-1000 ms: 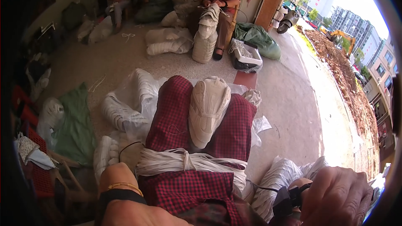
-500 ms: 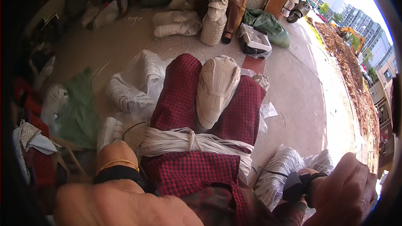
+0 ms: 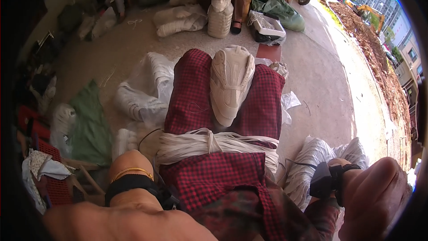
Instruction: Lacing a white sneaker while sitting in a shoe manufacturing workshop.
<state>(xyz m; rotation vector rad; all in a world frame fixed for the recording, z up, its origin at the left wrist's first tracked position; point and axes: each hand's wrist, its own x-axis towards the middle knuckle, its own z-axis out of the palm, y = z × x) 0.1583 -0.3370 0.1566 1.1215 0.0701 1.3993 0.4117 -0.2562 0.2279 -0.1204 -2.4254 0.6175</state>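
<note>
Two hands are the nearest: the left hand (image 3: 129, 221), blurred, at the lower edge, and the right hand (image 3: 379, 196) toward the lower right corner. Their fingertips are not visible, so I cannot tell whether they are spread, pressed together or pinching something. Beyond them, a bundle of white laces (image 3: 218, 145) lies across the lap. A little farther, one pale shoe (image 3: 232, 85) rests between the thighs, its toe pointing to the person; neither hand touches it. I judge this moment as a pause in handling the shoe; to take hold of it calls for bringing a hand forward, over the bundle. On the floor at left, white stacked pieces (image 3: 136, 100) lie in clear plastic. Farther away, a co-worker's leg (image 3: 238, 6) shows beside a tall pale stack (image 3: 220, 20).
</note>
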